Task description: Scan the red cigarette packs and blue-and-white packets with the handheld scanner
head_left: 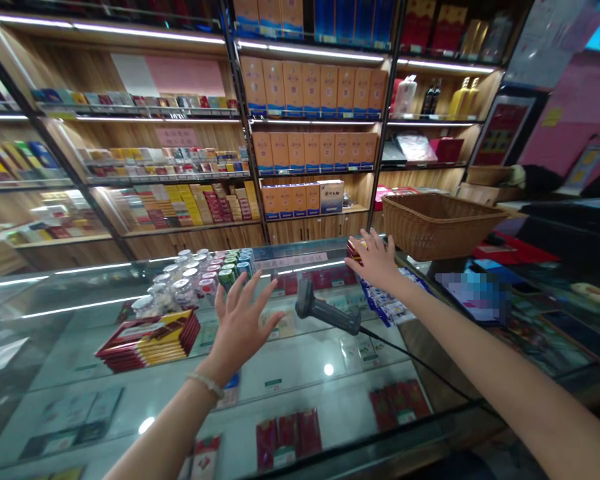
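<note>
My left hand (240,323) hovers over the glass counter (80,300) with its fingers spread and nothing in it. A beaded bracelet sits on that wrist. A grey barcode scanner (325,312) lies on the glass just right of it, its cable trailing toward me. My right hand (375,259) reaches farther out, fingers spread, over a red box (354,249) at the counter's far side, beside a wicker basket (437,223). Whether it touches the box I cannot tell.
A stack of red and yellow cartons (150,340) lies left on the glass. Several small jars and cans (195,277) stand behind it. Blue packets (387,303) lie under my right forearm. Shelves of boxed goods (310,90) fill the back wall. A dark desk (555,293) is at right.
</note>
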`<state>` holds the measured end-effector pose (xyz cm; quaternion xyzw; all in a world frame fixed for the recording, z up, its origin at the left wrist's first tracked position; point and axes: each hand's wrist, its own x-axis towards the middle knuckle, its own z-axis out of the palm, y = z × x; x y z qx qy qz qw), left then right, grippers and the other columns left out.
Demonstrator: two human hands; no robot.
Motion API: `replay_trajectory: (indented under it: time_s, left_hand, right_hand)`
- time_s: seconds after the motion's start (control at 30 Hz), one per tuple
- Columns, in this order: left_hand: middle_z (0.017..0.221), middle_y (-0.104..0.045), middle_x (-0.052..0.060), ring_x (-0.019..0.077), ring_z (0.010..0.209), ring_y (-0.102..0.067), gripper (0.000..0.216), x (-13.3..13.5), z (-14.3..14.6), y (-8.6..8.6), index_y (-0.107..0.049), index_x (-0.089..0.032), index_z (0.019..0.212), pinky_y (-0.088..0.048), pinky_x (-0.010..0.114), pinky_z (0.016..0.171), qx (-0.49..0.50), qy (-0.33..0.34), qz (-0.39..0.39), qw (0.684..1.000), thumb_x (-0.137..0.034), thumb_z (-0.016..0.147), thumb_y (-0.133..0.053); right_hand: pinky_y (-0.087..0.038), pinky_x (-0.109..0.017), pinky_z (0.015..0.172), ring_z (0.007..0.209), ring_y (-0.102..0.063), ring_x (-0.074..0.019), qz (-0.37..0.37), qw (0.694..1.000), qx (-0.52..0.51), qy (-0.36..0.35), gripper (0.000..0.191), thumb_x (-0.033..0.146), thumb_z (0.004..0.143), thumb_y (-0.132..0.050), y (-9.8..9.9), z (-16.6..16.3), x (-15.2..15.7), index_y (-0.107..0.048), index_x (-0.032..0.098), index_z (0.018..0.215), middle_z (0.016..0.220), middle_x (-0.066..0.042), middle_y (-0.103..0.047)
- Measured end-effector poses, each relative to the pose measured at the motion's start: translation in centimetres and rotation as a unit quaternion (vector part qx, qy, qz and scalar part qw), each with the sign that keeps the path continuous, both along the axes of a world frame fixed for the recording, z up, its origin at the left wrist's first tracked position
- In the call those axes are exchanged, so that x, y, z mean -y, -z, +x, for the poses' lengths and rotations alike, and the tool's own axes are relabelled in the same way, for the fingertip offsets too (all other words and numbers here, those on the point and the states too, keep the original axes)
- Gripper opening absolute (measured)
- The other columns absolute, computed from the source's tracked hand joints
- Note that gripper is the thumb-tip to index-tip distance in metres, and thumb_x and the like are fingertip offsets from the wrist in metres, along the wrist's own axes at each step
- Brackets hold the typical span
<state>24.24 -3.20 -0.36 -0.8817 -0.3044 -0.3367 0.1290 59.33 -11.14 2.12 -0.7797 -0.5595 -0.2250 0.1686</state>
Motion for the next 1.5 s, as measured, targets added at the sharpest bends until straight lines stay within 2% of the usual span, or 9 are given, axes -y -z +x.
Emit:
replay_trajectory:
  time_s: [0.13, 0.27, 0.37, 0.43, 0.57, 0.73, 0.97, 1.23, 1.5]
  left_hand:
    - [0.165, -0.046, 0.011, 0.0388, 0.155, -0.033, 0.056, -0.2, 0.5, -0.4, -0.059, -0.034, 0.150, -0.009, 0.067, 0.129, 0.015, -0.013, 0.003, 1.000, -0.056, 0.098, -0.054]
    - [0.167, -0.042, 0.011, 0.0396, 0.157, -0.029, 0.059, -0.5, 2.9, -2.8, -0.059, -0.033, 0.150, -0.012, 0.066, 0.129, 0.023, -0.015, -0.009, 1.000, -0.060, 0.098, -0.054]
    - [0.169, -0.038, 0.012, 0.0405, 0.157, -0.027, 0.062, -0.9, 6.3, -5.4, -0.057, -0.031, 0.152, -0.011, 0.066, 0.129, 0.017, -0.008, -0.002, 1.000, -0.058, 0.097, -0.056]
    - [0.170, -0.036, 0.010, 0.0399, 0.158, -0.027, 0.059, -1.1, 9.3, -7.0, -0.057, -0.034, 0.152, -0.010, 0.067, 0.128, 0.012, -0.005, 0.002, 1.000, -0.057, 0.097, -0.057]
    - [0.171, -0.035, 0.012, 0.0400, 0.158, -0.027, 0.059, -2.0, 15.4, -8.3, -0.058, -0.033, 0.151, -0.012, 0.068, 0.127, 0.000, 0.003, -0.029, 1.000, -0.056, 0.096, -0.060]
    - [0.173, -0.029, 0.017, 0.0412, 0.159, -0.024, 0.069, -3.9, 21.3, -6.9, -0.055, -0.027, 0.153, -0.013, 0.071, 0.126, -0.013, -0.008, -0.062, 0.998, -0.062, 0.094, -0.062]
    - [0.174, -0.023, 0.021, 0.0441, 0.161, -0.018, 0.081, -4.8, 26.4, -4.0, -0.053, -0.019, 0.154, -0.013, 0.073, 0.126, -0.053, -0.039, -0.137, 0.988, -0.063, 0.087, -0.070]
    - [0.175, -0.021, 0.021, 0.0446, 0.161, -0.016, 0.079, -3.7, 29.7, -2.0, -0.054, -0.018, 0.152, -0.017, 0.074, 0.125, -0.086, -0.062, -0.181, 0.978, -0.065, 0.090, -0.064]
    - [0.176, -0.021, 0.015, 0.0396, 0.163, -0.015, 0.076, -3.5, 30.5, -0.8, -0.052, -0.023, 0.154, -0.015, 0.069, 0.127, -0.103, -0.099, -0.184, 0.972, -0.069, 0.094, -0.053]
  right_hand:
    - [-0.013, -0.074, 0.122, 0.159, -0.024, -0.0389, -0.001, 1.000, -0.010, 0.024, 0.067, 0.061, 0.103, -0.036, 0.5, 3.6, 0.2, -0.048, 0.022, 0.157, 0.170, -0.019, -0.035]
    - [-0.011, -0.075, 0.122, 0.159, -0.022, -0.0400, -0.005, 0.999, 0.006, 0.035, 0.067, 0.059, 0.103, -0.035, 0.2, 6.5, 0.6, -0.047, 0.022, 0.158, 0.171, -0.018, -0.033]
    - [-0.011, -0.075, 0.122, 0.160, -0.018, -0.0401, -0.002, 0.999, 0.026, 0.034, 0.067, 0.057, 0.103, -0.034, -0.3, 8.5, 0.7, -0.046, 0.022, 0.159, 0.172, -0.018, -0.031]
    - [-0.009, -0.075, 0.122, 0.160, -0.016, -0.0401, 0.006, 0.999, 0.032, 0.039, 0.067, 0.056, 0.103, -0.035, -0.4, 9.7, 0.5, -0.047, 0.021, 0.158, 0.172, -0.019, -0.031]
    - [-0.005, -0.074, 0.122, 0.161, -0.012, -0.0407, 0.011, 0.998, 0.037, 0.051, 0.064, 0.054, 0.102, -0.042, -0.1, 11.4, -0.2, -0.052, 0.019, 0.154, 0.173, -0.020, -0.028]
    - [-0.003, -0.073, 0.124, 0.162, -0.008, -0.0408, -0.004, 0.997, 0.060, 0.056, 0.057, 0.046, 0.097, -0.057, 0.3, 12.5, -0.9, -0.060, 0.017, 0.146, 0.174, -0.021, -0.022]
    - [-0.002, -0.070, 0.126, 0.163, -0.008, -0.0370, 0.016, 0.996, 0.084, 0.030, 0.057, 0.043, 0.093, -0.066, 1.6, 13.0, -1.4, -0.061, 0.016, 0.143, 0.175, -0.021, -0.020]
    - [-0.002, -0.066, 0.127, 0.164, -0.007, -0.0351, 0.024, 0.993, 0.109, 0.040, 0.055, 0.040, 0.092, -0.067, 3.2, 13.4, -1.5, -0.065, 0.008, 0.137, 0.175, -0.023, -0.018]
    - [0.002, -0.066, 0.128, 0.164, -0.009, -0.0368, 0.017, 0.993, 0.109, 0.034, 0.057, 0.044, 0.093, -0.066, 4.0, 14.1, -2.1, -0.066, 0.008, 0.136, 0.175, -0.022, -0.020]
